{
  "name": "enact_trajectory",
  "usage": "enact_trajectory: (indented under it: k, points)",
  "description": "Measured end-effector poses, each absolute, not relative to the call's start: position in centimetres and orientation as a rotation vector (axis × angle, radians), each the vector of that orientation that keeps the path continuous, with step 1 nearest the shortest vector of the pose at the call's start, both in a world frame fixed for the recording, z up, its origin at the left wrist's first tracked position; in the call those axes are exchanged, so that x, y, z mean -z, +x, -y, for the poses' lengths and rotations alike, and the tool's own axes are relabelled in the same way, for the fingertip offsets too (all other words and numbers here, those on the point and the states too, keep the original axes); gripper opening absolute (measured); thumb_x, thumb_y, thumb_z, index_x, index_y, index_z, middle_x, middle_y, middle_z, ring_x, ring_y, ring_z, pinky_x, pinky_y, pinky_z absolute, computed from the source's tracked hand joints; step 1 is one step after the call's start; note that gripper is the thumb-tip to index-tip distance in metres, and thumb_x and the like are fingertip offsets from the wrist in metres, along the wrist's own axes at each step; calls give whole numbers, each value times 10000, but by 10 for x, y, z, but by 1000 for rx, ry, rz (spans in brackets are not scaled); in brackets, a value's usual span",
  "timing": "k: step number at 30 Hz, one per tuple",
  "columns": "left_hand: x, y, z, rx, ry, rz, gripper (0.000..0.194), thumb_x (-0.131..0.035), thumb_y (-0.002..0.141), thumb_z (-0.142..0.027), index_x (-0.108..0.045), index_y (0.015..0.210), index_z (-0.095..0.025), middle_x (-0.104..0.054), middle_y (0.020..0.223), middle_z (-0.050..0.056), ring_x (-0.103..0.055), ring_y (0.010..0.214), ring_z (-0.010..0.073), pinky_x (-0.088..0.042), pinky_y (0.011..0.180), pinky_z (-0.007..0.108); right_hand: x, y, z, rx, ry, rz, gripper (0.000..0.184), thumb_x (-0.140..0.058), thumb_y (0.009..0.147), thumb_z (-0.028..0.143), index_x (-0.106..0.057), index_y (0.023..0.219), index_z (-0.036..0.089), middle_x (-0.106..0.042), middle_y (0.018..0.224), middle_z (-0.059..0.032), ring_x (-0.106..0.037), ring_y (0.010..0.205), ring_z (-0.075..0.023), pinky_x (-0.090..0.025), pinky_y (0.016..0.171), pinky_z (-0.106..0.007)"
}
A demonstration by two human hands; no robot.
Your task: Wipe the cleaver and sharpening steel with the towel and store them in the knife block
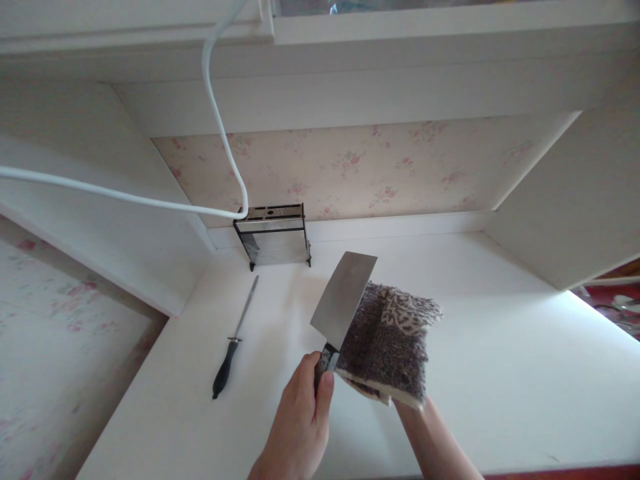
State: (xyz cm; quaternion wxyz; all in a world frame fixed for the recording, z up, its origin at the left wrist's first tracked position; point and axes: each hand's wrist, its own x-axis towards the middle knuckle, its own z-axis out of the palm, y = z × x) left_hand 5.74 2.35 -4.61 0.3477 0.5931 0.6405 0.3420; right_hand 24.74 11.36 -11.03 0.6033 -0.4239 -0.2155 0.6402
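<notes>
My left hand (300,413) is closed around the dark handle of a cleaver (345,293). Its broad grey rectangular blade points up and away from me, tilted to the right. A folded brown and cream towel (385,347) with a frayed far edge is held up just right of the blade, which overlaps its left edge. My right hand (410,407) holds this towel from below; the towel hides its fingers, and only the wrist and forearm show. To the left, a honing steel (233,353) with a black handle lies on the white counter (490,373).
A metal-sided box-shaped appliance (275,237) with a slotted top stands at the back. From it, a white cable (220,120) loops upward and left. White cabinet panels flank the counter, and a cabinet (400,73) overhangs it. Floral wallpaper (350,167) covers the back wall.
</notes>
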Motion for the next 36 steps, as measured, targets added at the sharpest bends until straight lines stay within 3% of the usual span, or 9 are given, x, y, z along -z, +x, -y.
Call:
enact_trajectory:
  k: [5,9,12,15,21,36]
  points:
    - [54,59,-28,-965,1728,-1712,250,-452,932,-329,-527,1115,-177,-643,1028,129,-622,957,260,-469,832,379,76,223,-105,-1642,-943,350,380,-693,624,626,-691,688,251,-699,722,-54,-673,740,-243,-576,715,-410]
    - [59,59,-30,-894,1947,-1708,185,-464,928,-276,-520,1090,-206,-642,952,92,-642,861,244,-487,746,345,47,206,-102,-1684,-865,228,345,-747,633,515,-688,810,224,-708,796,-15,-672,779,-201,-575,761,-351]
    - [64,60,-32,-814,2066,-1682,243,-470,912,-225,-504,1152,-211,-652,1041,111,-653,900,257,-506,729,342,41,198,-103,-1613,-834,326,344,-802,625,311,-666,933,239,-712,876,16,-671,786,-167,-570,777,-315]
    - [71,61,-32,-787,2131,-1631,324,-466,899,-175,-473,1221,-212,-624,1179,128,-640,1007,265,-524,777,349,43,194,-106,-1565,-891,423,421,-798,626,204,-653,1022,210,-717,931,-13,-679,803,-186,-572,760,-322]
    - [80,59,-28,-722,2217,-1603,278,-456,935,-249,-498,1204,-194,-642,1125,138,-648,1001,273,-539,767,357,49,192,-116,-1470,-1005,266,396,-808,597,228,-667,960,158,-725,845,-31,-683,704,-200,-580,655,-317]
    - [100,49,-16,-791,2228,-1624,306,-509,922,-273,-537,1223,-224,-665,1009,101,-674,858,234,-524,677,288,49,210,-152,-1548,-918,116,336,-778,596,216,-653,901,155,-731,800,-22,-694,676,-176,-590,690,-293]
